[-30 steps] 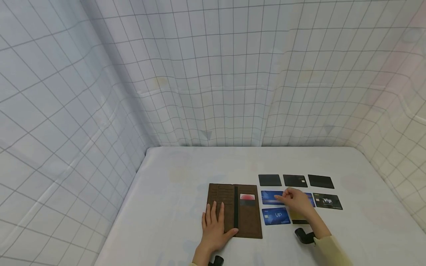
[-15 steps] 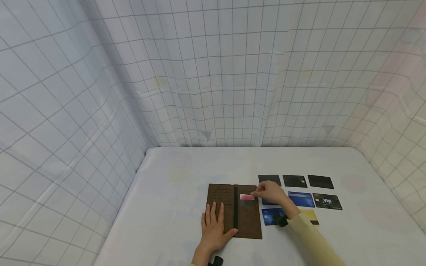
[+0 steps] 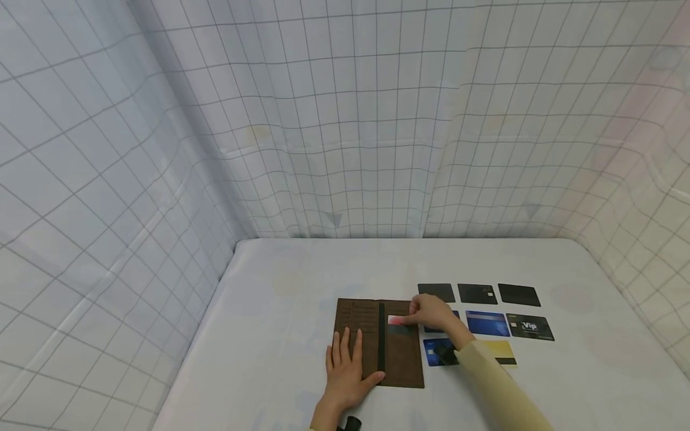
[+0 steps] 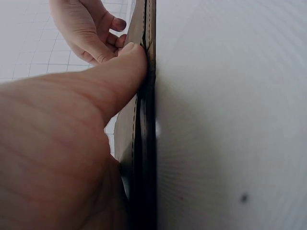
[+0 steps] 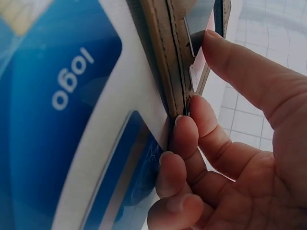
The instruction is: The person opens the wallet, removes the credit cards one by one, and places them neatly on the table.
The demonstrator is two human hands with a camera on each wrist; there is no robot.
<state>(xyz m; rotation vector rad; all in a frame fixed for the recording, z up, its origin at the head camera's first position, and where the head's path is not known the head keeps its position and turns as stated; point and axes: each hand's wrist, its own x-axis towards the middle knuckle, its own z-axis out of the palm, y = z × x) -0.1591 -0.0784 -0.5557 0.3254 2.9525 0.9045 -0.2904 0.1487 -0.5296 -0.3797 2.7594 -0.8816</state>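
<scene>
A brown wallet (image 3: 399,359) lies spread out on the white table, with a dark strip down its middle. A red-and-white card (image 3: 392,320) shows in a slot on its right half. My left hand (image 3: 345,372) rests flat on the left half, fingers spread, thumb near the bottom edge. My right hand (image 3: 433,312) reaches over the wallet's right edge. In the right wrist view, its thumb (image 5: 218,48) rests on the card's face. The curled fingers (image 5: 184,136) sit close against the wallet's side edge, partly hiding the card.
Right of the wallet lie several cards in rows: dark ones (image 3: 436,293) at the back, a blue card (image 3: 487,323) and a black Vip card (image 3: 530,326) in the middle, and a yellow card (image 3: 501,351) in front. A grid-patterned curtain (image 3: 345,120) surrounds the table.
My right hand has moved left from the blue cards to the wallet, and its thumb has come onto the red-and-white card. My left hand has stayed in place.
</scene>
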